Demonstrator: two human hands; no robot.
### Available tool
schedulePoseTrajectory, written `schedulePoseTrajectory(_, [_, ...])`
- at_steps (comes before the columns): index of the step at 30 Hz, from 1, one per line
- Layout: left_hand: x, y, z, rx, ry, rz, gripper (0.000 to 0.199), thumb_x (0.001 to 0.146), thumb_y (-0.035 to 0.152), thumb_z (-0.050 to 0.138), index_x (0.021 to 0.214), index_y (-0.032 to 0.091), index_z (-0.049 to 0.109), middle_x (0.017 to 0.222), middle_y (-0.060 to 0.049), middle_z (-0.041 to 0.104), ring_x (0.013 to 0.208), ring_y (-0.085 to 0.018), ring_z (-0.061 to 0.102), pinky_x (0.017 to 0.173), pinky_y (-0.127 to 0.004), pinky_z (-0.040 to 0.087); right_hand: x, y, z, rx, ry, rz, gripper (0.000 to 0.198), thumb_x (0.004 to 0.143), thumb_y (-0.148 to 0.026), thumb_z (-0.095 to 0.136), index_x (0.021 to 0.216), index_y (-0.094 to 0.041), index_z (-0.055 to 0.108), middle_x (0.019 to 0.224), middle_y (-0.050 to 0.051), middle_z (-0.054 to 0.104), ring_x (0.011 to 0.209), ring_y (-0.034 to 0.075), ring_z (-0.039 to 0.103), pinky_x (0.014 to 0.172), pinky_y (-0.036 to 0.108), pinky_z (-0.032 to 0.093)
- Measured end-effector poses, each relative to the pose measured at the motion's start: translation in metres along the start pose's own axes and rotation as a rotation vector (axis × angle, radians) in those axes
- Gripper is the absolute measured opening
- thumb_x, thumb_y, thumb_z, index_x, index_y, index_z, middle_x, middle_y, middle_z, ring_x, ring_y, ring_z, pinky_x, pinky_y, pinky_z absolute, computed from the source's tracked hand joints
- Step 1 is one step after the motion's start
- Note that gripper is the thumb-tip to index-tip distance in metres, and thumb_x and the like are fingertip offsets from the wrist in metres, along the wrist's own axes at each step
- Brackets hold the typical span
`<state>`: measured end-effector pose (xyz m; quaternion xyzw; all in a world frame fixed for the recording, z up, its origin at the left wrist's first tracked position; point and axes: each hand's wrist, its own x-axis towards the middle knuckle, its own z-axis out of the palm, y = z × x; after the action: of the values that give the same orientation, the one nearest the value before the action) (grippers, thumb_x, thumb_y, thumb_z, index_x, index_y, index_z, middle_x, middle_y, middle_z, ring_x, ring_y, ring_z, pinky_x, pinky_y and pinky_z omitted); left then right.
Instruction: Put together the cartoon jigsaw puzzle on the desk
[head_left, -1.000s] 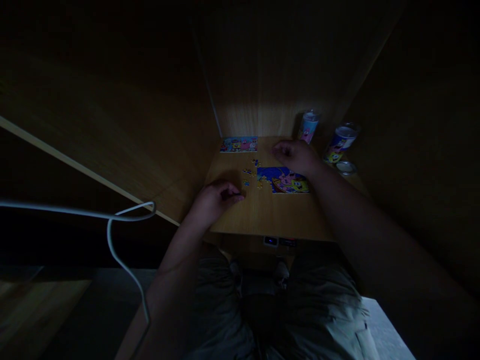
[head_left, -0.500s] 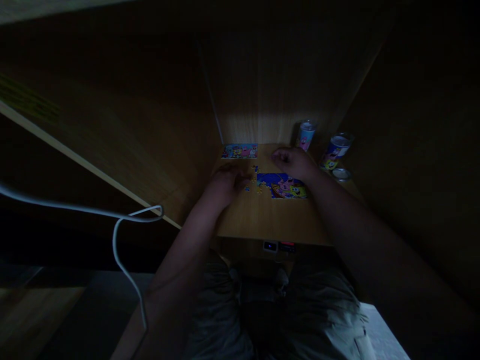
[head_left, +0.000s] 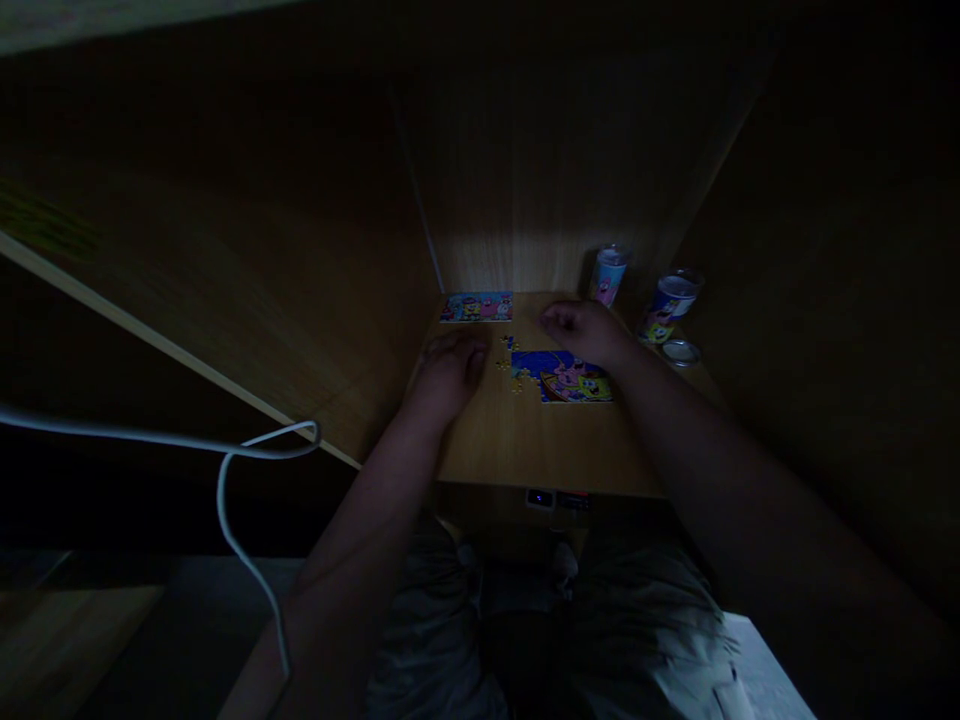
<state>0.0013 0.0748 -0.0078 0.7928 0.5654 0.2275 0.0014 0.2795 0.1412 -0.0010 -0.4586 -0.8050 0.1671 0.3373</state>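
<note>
A partly joined jigsaw puzzle (head_left: 574, 378) with cartoon figures on blue lies on the wooden table (head_left: 540, 450). Several loose pieces (head_left: 503, 365) are at its ragged left edge. My left hand (head_left: 448, 372) rests left of these pieces, its thumb and fingers drawn together; whatever they may hold is hidden. Above the puzzle's top edge is my right hand (head_left: 583, 328), fingers curled in, its forearm passing over the puzzle's right end. Nothing can be made out between those fingers. A complete-looking rectangular picture puzzle (head_left: 476, 307) lies at the back left.
Two cartoon-printed cans stand at the back right, a light blue can (head_left: 607, 275) and a dark blue can (head_left: 670, 305). A round metal lid (head_left: 681, 352) lies before the latter. Wooden panels enclose the table. A white cable (head_left: 229, 500) loops at left. The scene is dim.
My left hand has drawn slightly left, its spread fingers closing. A loose piece that lay near its fingertips no longer shows on the table. My right hand stays nearly in place.
</note>
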Motion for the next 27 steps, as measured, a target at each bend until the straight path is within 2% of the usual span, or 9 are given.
schedulePoseTrajectory(2, [0.001, 0.006, 0.001, -0.029, -0.05, 0.108, 0.038, 0.109, 0.035, 0.044, 0.138, 0.024, 0.066, 0.149, -0.008, 0.064, 0.139, -0.028, 0.054, 0.119, -0.047, 0.04, 0.0, 0.0, 0.0, 0.002, -0.007, 0.003, 0.035, 0.097, -0.046, 0.054, 0.09, -0.018, 0.075, 0.072, 0.003, 0.068, 0.064, 0.018, 0.058, 0.062, 0.031, 0.04])
schedulePoseTrajectory(6, [-0.001, 0.015, 0.005, -0.016, -0.18, 0.244, 0.052, 0.111, 0.04, 0.036, 0.161, 0.027, 0.044, 0.172, -0.005, 0.037, 0.16, -0.028, 0.029, 0.13, -0.054, 0.021, 0.0, 0.0, 0.001, 0.02, -0.024, 0.003, 0.032, 0.096, -0.045, 0.057, 0.089, -0.019, 0.075, 0.076, 0.004, 0.071, 0.066, 0.018, 0.06, 0.064, 0.031, 0.043])
schedulePoseTrajectory(8, [-0.002, 0.018, 0.007, -0.016, -0.23, 0.235, 0.054, 0.112, 0.042, 0.034, 0.163, 0.028, 0.042, 0.173, -0.004, 0.036, 0.162, -0.029, 0.025, 0.131, -0.058, 0.015, -0.001, 0.0, 0.001, 0.018, -0.026, 0.001, 0.032, 0.096, -0.046, 0.057, 0.089, -0.02, 0.075, 0.075, 0.003, 0.071, 0.065, 0.018, 0.06, 0.064, 0.031, 0.043])
schedulePoseTrajectory(11, [-0.002, 0.018, 0.008, -0.024, -0.241, 0.178, 0.052, 0.112, 0.043, 0.033, 0.159, 0.027, 0.048, 0.169, -0.005, 0.044, 0.16, -0.03, 0.03, 0.131, -0.06, 0.014, -0.001, 0.0, 0.001, 0.016, -0.032, 0.004, 0.032, 0.095, -0.046, 0.058, 0.088, -0.02, 0.075, 0.074, 0.003, 0.071, 0.065, 0.018, 0.06, 0.063, 0.031, 0.043])
schedulePoseTrajectory(14, [-0.002, 0.014, 0.007, -0.038, -0.19, 0.147, 0.048, 0.111, 0.041, 0.035, 0.151, 0.025, 0.056, 0.162, -0.006, 0.053, 0.156, -0.029, 0.037, 0.131, -0.056, 0.019, -0.001, 0.001, 0.002, 0.024, -0.03, 0.012, 0.031, 0.094, -0.046, 0.059, 0.089, -0.02, 0.075, 0.076, 0.003, 0.072, 0.068, 0.019, 0.061, 0.063, 0.03, 0.044])
schedulePoseTrajectory(17, [0.0, 0.006, 0.005, -0.093, -0.106, 0.133, 0.041, 0.11, 0.034, 0.038, 0.137, 0.02, 0.065, 0.147, -0.009, 0.066, 0.144, -0.026, 0.052, 0.126, -0.048, 0.034, -0.001, 0.001, 0.001, 0.02, -0.023, 0.011, 0.031, 0.095, -0.046, 0.059, 0.089, -0.02, 0.075, 0.077, 0.004, 0.073, 0.069, 0.019, 0.062, 0.064, 0.031, 0.044])
schedulePoseTrajectory(21, [0.001, -0.009, -0.001, -0.122, 0.088, -0.024, 0.03, 0.097, 0.02, 0.052, 0.121, 0.016, 0.071, 0.128, -0.014, 0.072, 0.124, -0.029, 0.063, 0.113, -0.045, 0.049, -0.002, 0.0, -0.001, 0.032, -0.035, 0.0, 0.031, 0.096, -0.045, 0.057, 0.09, -0.02, 0.075, 0.078, 0.004, 0.073, 0.069, 0.019, 0.063, 0.066, 0.031, 0.045])
schedulePoseTrajectory(24, [-0.001, -0.016, -0.007, -0.125, 0.228, -0.147, 0.036, 0.084, 0.008, 0.057, 0.115, 0.018, 0.071, 0.121, -0.013, 0.072, 0.118, -0.03, 0.065, 0.108, -0.045, 0.053, -0.002, -0.003, -0.003, 0.036, -0.041, 0.014, 0.031, 0.095, -0.045, 0.058, 0.09, -0.019, 0.075, 0.076, 0.004, 0.072, 0.068, 0.019, 0.062, 0.065, 0.03, 0.044])
schedulePoseTrajectory(27, [-0.004, -0.017, -0.01, -0.164, 0.28, -0.187, 0.047, 0.077, -0.001, 0.052, 0.116, 0.019, 0.07, 0.121, -0.011, 0.071, 0.117, -0.028, 0.067, 0.106, -0.043, 0.055, -0.004, -0.004, -0.003, 0.052, -0.021, 0.023, 0.032, 0.095, -0.046, 0.059, 0.088, -0.019, 0.075, 0.076, 0.004, 0.072, 0.068, 0.019, 0.062, 0.065, 0.03, 0.044])
